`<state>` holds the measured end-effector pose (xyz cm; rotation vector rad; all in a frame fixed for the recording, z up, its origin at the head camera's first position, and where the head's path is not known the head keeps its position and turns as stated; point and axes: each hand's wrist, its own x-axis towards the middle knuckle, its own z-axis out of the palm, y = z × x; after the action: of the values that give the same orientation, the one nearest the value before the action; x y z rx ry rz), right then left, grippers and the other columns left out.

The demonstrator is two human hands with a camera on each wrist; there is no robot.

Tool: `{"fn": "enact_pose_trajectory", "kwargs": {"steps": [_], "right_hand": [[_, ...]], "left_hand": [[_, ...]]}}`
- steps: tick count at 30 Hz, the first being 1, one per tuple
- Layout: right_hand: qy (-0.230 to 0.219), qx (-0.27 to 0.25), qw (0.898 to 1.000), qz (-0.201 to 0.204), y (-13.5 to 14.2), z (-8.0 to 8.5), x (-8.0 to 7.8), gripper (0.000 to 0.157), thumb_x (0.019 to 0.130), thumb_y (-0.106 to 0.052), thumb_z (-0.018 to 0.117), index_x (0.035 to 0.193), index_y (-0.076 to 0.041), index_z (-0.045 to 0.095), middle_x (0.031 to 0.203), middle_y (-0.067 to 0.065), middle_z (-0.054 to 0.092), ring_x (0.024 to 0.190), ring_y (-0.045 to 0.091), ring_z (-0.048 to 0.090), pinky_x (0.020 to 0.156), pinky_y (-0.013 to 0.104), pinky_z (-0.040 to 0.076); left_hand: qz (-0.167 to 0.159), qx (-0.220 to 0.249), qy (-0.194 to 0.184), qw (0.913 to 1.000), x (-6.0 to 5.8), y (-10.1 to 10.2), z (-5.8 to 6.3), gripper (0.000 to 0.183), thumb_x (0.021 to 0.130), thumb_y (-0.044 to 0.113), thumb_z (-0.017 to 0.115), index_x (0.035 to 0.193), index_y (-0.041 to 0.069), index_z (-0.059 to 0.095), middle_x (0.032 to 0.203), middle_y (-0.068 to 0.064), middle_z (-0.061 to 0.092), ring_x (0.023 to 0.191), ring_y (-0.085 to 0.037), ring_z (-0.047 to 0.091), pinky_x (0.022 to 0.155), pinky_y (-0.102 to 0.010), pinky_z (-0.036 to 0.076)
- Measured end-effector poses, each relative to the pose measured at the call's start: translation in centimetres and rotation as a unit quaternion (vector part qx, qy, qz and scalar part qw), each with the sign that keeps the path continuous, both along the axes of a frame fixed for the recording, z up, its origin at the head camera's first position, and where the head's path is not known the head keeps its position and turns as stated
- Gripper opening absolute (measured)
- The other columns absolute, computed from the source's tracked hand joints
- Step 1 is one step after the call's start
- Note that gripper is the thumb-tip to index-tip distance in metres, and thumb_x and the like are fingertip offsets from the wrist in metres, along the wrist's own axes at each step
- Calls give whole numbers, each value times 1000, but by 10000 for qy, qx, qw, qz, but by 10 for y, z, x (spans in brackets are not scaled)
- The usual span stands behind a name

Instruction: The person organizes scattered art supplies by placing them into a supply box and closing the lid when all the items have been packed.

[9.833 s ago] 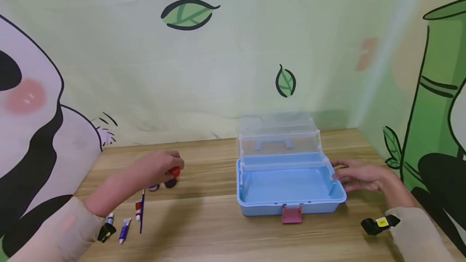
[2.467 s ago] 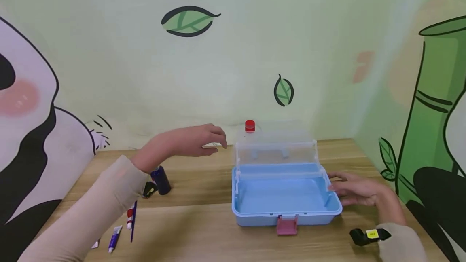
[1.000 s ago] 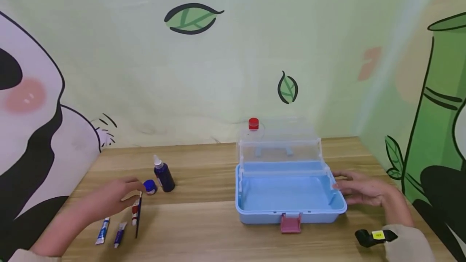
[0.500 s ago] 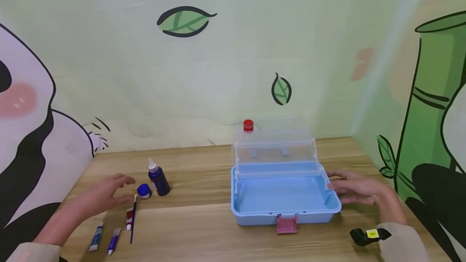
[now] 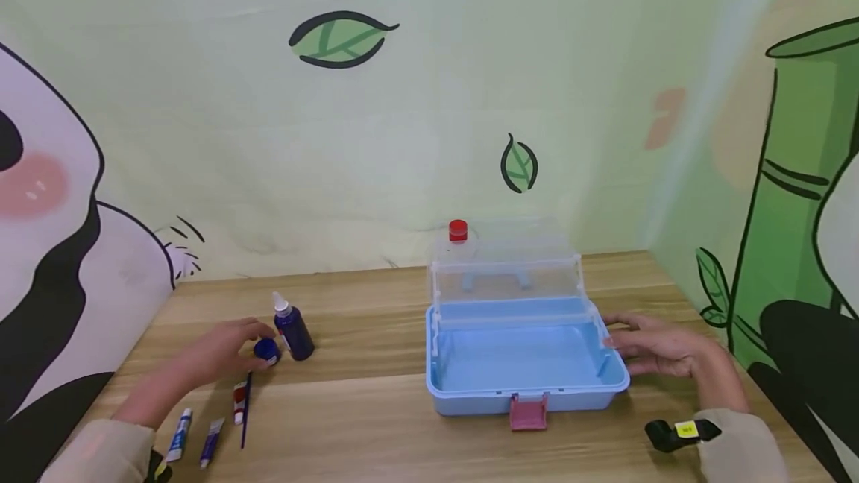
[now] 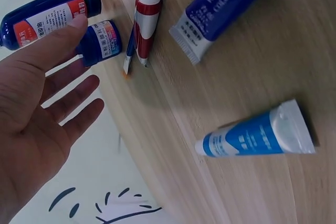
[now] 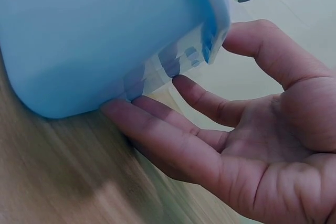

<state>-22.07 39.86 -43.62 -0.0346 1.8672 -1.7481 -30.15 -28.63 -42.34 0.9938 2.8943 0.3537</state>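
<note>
L hand [image 5: 228, 349] is at the small blue jar [image 5: 267, 351], pinching it b/w thumb & fingertip; other fingers spread loose, per L wrist cam. Jar is on L side of wood surface [image 5: 376, 438], just L of the dark blue btl [image 5: 294, 332], which stands upright w/ white nozzle up.

Nearer the person, also L: red/white tube [image 5: 239, 401] w/ thin paintbrush [image 5: 245, 412] right alongside, bristle end twd jar; then purple-blue tube [image 5: 211, 443] & light blue tube [image 5: 179, 434], all lying flat, the last two apart from each other.

R hand [image 5: 661, 345] is part-open, fingers slightly bent, tips against the R side of the lt-blue box [image 5: 530, 402]; not lifting it. Box sits flat R of ctr, well apart from jar. Clear lid [image 5: 510, 244] is tipped back open, pink latch [image 5: 528, 414] hangs at front. Small red item [image 5: 458, 230] shows at lid's upper L. Backdrop [image 5: 416, 133] behind: printed panda, leaves, bamboo.
</note>
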Motion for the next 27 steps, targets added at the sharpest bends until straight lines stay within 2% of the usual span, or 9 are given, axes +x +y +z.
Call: {"fn": "enact_pose_trajectory", "kwargs": {"steps": [6,10,15,17,24,27], "right_hand": [[46,83,9999,62,1,2,0,82,104,-17,56,156,10,-2,149,32,41,122,31,60,97,53,53],[52,39,9999,133,0,2,0,82,105,-16,55,156,10,-3,149,31,41,122,31,60,97,54,52],[26,7,9999,138,0,2,1,83,105,-16,56,156,10,-4,147,28,45,122,30,61,98,54,52],[18,11,9999,108,1,2,1,84,104,-16,56,156,10,-4,146,27,46,121,29,61,97,53,52],[-34,16,10000,41,0,2,0,84,104,-16,57,156,9,-4,143,24,50,120,29,62,97,52,53],[-49,-2,10000,47,-2,2,0,85,104,-15,57,156,9,-4,142,24,50,119,29,62,97,53,53]], "left_hand": [[126,-20,-92,9999,-9,7,-4,31,85,15,82,110,1,70,103,-6,72,93,-24,68,83,-47,56],[0,-39,18,10000,-14,8,-4,27,83,11,83,104,-1,72,95,-4,71,85,-19,66,76,-40,55],[-155,-21,-23,9999,-17,11,-1,26,79,8,86,100,-3,73,91,-6,71,81,-19,65,70,-35,54],[-104,-16,-102,9999,-17,14,0,27,79,7,86,99,-4,72,91,-8,72,82,-21,66,71,-35,55],[-152,-167,93,9997,-19,16,-2,27,74,3,88,95,-6,73,92,-14,73,83,-26,68,72,-39,57],[-92,-238,62,9997,-20,17,-3,28,72,2,88,95,-6,74,92,-15,73,82,-26,69,72,-38,57]]}}
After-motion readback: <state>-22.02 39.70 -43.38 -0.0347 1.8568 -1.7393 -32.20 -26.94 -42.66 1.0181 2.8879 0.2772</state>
